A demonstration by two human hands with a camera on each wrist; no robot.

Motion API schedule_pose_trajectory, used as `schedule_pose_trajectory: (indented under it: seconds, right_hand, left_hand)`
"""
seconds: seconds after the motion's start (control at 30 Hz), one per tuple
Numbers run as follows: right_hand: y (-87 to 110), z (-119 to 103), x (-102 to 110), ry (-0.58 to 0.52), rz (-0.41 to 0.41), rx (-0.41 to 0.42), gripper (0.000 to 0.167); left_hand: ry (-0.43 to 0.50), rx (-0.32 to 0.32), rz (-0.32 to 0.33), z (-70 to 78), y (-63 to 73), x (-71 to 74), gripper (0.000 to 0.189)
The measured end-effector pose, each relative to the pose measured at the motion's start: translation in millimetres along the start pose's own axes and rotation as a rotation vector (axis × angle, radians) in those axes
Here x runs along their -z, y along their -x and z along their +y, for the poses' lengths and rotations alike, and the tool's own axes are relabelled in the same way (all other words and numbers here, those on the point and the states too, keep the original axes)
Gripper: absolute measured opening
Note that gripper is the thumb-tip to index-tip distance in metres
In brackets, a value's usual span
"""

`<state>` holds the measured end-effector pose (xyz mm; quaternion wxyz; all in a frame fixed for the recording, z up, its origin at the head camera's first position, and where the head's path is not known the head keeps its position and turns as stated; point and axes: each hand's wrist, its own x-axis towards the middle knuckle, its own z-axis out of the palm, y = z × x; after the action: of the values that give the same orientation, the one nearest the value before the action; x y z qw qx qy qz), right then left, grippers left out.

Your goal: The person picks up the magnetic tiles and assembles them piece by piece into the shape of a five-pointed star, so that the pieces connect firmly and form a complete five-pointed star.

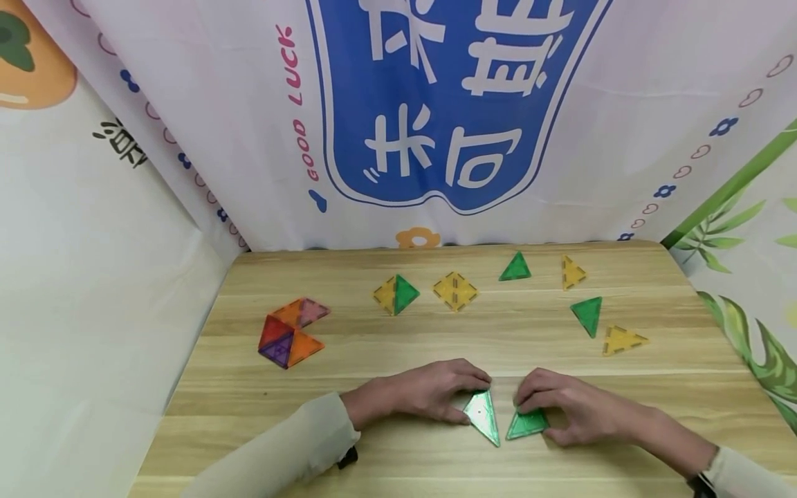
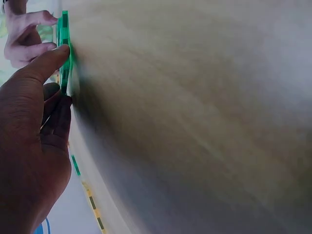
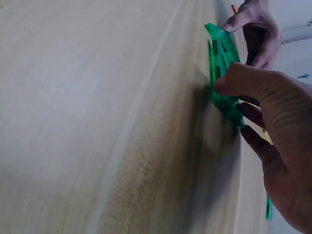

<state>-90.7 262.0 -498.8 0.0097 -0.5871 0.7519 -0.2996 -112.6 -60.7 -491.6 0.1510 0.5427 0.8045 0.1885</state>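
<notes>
Pinching one triangle per hand at the near side of the counter (image 1: pixel 398 460) (clock centred between hands, 12 far): left hand (image 1: pixel 426 392) at 9, fingers clamped on left green triangle (image 1: pixel 481 413); right hand (image 1: pixel 579 409) at 3, fingers clamped on right green triangle (image 1: pixel 526 423). Grips sat on outer sides, probably to keep facing edges free; gap between. Beyond: loose yellow triangle (image 1: pixel 623 341) at 2; five-piece cluster (image 1: pixel 281 333) at 10 (two orange, one red, purple, pink), edges meeting, likely parked aside; loose green triangle (image 1: pixel 588 315) at 1:30; green-yellow pair (image 1: pixel 402 294) at 10:30; all-yellow pair (image 1: pixel 456 292) at 11; far yellow triangle (image 1: pixel 572 273) at 1; far green triangle (image 1: pixel 515 268) at 12. Totals: five green, five yellow.
</notes>
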Motion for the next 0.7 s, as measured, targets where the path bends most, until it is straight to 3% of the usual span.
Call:
schedule_pose_trajectory:
  seconds: [0.2,0.7]
  right_hand:
    - [0.2,-3,-3,0.013,-0.036,-0.045,0.055]
    - [-1.7,-5,-11,0.041,-0.016,-0.066,0.05]
  left_hand:
    - [-0.017,-0.027,-0.003,0.2,-1.2,-3.6,0.059]
    - [-0.044,-0.057,0.013,1.4,-3.1,-6.1,0.06]
